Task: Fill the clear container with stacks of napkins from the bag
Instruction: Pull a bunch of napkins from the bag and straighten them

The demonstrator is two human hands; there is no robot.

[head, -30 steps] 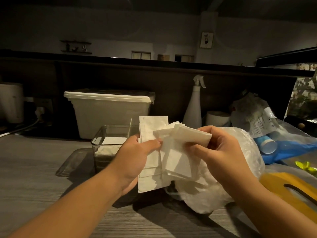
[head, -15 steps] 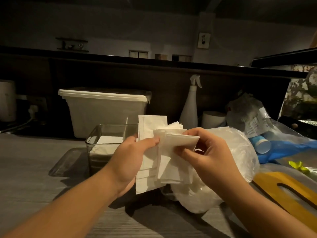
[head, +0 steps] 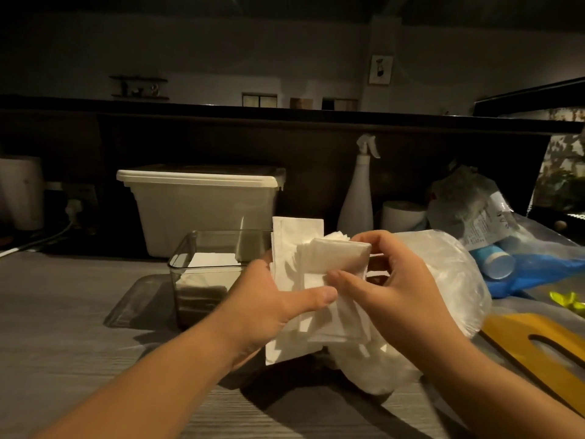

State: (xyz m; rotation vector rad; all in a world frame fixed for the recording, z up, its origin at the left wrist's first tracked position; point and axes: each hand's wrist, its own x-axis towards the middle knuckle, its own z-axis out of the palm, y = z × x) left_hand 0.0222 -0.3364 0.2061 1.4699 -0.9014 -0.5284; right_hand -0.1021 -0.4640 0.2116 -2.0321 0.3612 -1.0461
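A loose stack of white napkins (head: 316, 280) is held upright above the counter between both hands. My left hand (head: 269, 308) grips its left side, thumb across the front. My right hand (head: 399, 289) pinches the upper right part, fingers curled over the top edge. Behind my left hand stands the clear container (head: 185, 264) with white napkins lying inside it. The translucent plastic bag (head: 449, 280) lies on the counter behind and under my right hand.
A flat clear lid (head: 136, 302) lies left of the container. A lidded white tub (head: 199, 210) and a white spray bottle (head: 357, 201) stand at the back. Blue items and plastic wrapping (head: 519, 264) crowd the right, with a yellow wooden piece (head: 538, 340) near the front right.
My right hand has pushed its napkins left and down against the ones in my left hand. My left thumb now lies lower across the front of the stack.
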